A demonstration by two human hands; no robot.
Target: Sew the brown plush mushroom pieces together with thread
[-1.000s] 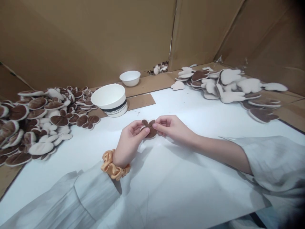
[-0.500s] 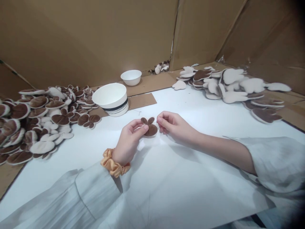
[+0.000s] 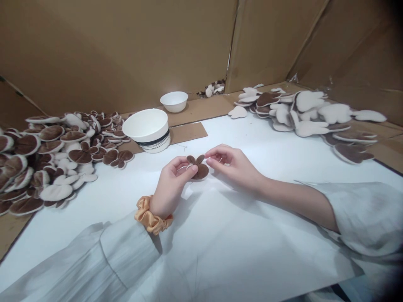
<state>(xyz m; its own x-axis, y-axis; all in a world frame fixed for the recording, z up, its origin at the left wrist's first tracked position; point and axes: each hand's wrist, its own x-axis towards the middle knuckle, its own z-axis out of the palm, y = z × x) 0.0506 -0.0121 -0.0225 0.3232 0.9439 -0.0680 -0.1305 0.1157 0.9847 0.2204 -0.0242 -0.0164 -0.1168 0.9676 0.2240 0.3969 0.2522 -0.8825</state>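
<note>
A small brown fabric piece (image 3: 201,171) with two ear-like lobes on top is pinched between the thumb and fingers of my left hand (image 3: 174,178). Just to its right is my right hand (image 3: 234,167), its thumb and index finger stretched toward the piece's edge and slightly apart. I make out nothing held in those fingers. Whether the fingertips touch the fabric, I cannot tell. Both hands are above the white tabletop (image 3: 208,251).
A large heap of brown-and-white fabric pieces (image 3: 56,157) lies left; another pile of pale and brown pieces (image 3: 310,113) lies right. Behind my hands stand a white tub with black bands (image 3: 146,126) and a smaller white bowl (image 3: 174,102). Cardboard walls (image 3: 126,50) enclose the back.
My right thumb and fingers, pinched together beside the fabric piece before, have loosened and stretched out toward it. My left hand keeps its hold almost unmoved.
</note>
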